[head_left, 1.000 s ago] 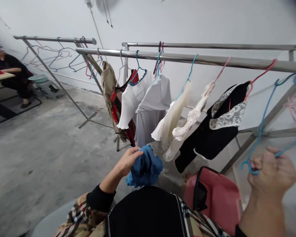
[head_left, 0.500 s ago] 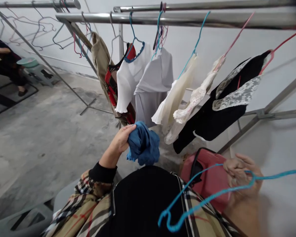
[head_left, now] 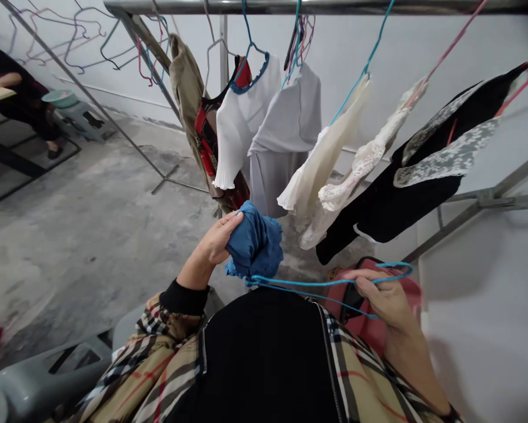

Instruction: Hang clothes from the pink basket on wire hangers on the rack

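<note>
My left hand point(head_left: 215, 241) is closed on a bunched blue garment point(head_left: 256, 244), held up in front of my chest. My right hand point(head_left: 385, 299) grips a thin blue wire hanger point(head_left: 317, 284) that lies level, its far end touching the underside of the blue garment. Both hands hover below a steel clothes rail point(head_left: 317, 7). From the rail hang several garments on coloured hangers: a white top point(head_left: 241, 123), a pale grey top point(head_left: 284, 141), cream lace pieces point(head_left: 334, 170) and a black top with a lace collar point(head_left: 405, 200).
A pink container point(head_left: 370, 329) sits low behind my right hand. A second rack with bare hangers point(head_left: 70, 35) stands at the back left. A seated person point(head_left: 21, 106) is at a table far left, beside a stool with a green basin point(head_left: 63, 100). Grey plastic chair point(head_left: 39, 376) at bottom left.
My right hand has taken the blue hanger off the rail at the right and swung it down and left until it meets the blue garment. The view has tilted downward.
</note>
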The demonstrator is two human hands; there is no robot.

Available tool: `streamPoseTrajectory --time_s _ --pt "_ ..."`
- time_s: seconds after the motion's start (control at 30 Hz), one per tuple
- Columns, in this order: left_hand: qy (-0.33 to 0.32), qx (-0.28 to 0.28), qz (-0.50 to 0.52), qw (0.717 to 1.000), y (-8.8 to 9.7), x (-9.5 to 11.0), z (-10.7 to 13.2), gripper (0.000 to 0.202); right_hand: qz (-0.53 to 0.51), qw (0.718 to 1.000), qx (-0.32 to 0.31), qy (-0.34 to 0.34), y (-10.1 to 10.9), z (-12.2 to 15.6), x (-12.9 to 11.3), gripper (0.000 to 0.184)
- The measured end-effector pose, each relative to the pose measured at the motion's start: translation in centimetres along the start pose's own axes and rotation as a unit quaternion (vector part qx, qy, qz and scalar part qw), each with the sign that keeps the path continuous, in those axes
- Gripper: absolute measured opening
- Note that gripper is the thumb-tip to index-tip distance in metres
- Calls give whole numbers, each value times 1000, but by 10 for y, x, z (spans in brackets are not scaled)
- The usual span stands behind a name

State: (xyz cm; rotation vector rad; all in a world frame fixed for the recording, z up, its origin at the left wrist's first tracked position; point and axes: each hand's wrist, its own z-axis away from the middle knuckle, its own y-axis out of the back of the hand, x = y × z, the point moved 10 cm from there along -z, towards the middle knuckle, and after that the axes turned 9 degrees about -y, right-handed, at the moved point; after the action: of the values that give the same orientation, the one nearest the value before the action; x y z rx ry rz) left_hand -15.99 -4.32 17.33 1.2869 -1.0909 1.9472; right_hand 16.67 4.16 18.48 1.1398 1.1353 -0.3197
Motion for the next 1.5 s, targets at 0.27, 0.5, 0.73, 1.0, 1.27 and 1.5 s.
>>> streamPoseTrajectory --time_s 0.27,0.5,0.73,1.0,1.27,1.5 --pt "15 -6 34 999 -4 0 1 35 -46 997 -39 39 -44 -30 -30 28" --pt "-30 32 74 996 5 10 -6 38 -16 995 -70 70 -49 -40 -43 27" --pt "-48 -29 94 994 -4 18 -2 36 -15 995 -28 97 -42 -49 -47 28" --pt "-125 -142 -92 978 -47 0 13 47 -127 988 -9 86 -120 -79 -50 33" --pt "-457 -122 -654 591 -73 29 53 31 -214 969 87 85 -111 -87 -56 35" --pt "-395 -165 -751 503 -68 40 39 30 -182 973 24 137 -96 -98 -84 26"
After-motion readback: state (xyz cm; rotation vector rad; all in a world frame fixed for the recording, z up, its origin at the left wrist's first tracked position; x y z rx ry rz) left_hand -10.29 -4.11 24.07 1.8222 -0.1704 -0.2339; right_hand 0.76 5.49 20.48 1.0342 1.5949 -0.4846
